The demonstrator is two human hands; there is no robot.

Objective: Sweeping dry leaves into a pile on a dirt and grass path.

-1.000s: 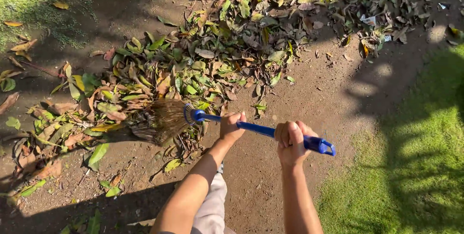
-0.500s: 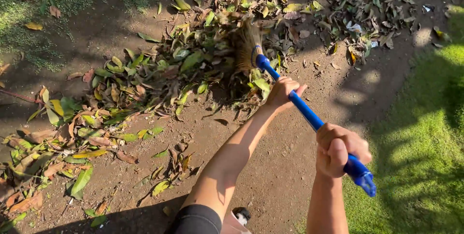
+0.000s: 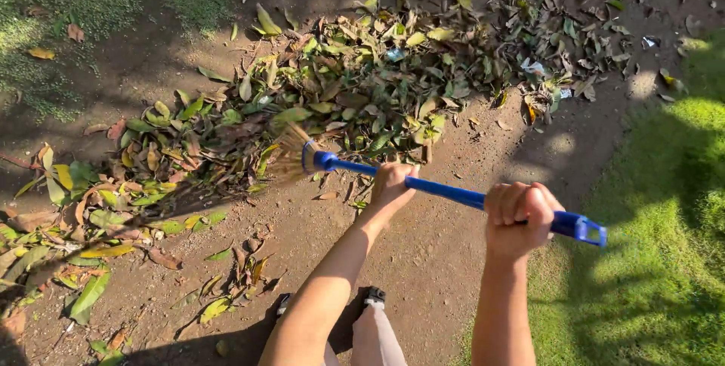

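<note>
both hands grip the blue-handled broom [image 3: 453,192], left hand [image 3: 393,185] mid-handle, right hand [image 3: 517,219] near its end, fingers closed; leaf pile [image 3: 362,86] gathered upper centre, strays [image 3: 83,222] remain lower left.

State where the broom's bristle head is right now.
In the head view, the bristle head sits left of centre, at the near edge of the leaf pile, just beyond the left hand on the blue handle.

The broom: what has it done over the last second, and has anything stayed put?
The broom swung up into the leaf pile half a second ago and has now come back down-left, its bristles blurred at the pile's near edge. Left hand and right hand kept their grip on the blue handle. The leaf pile looks largely unchanged.
</note>
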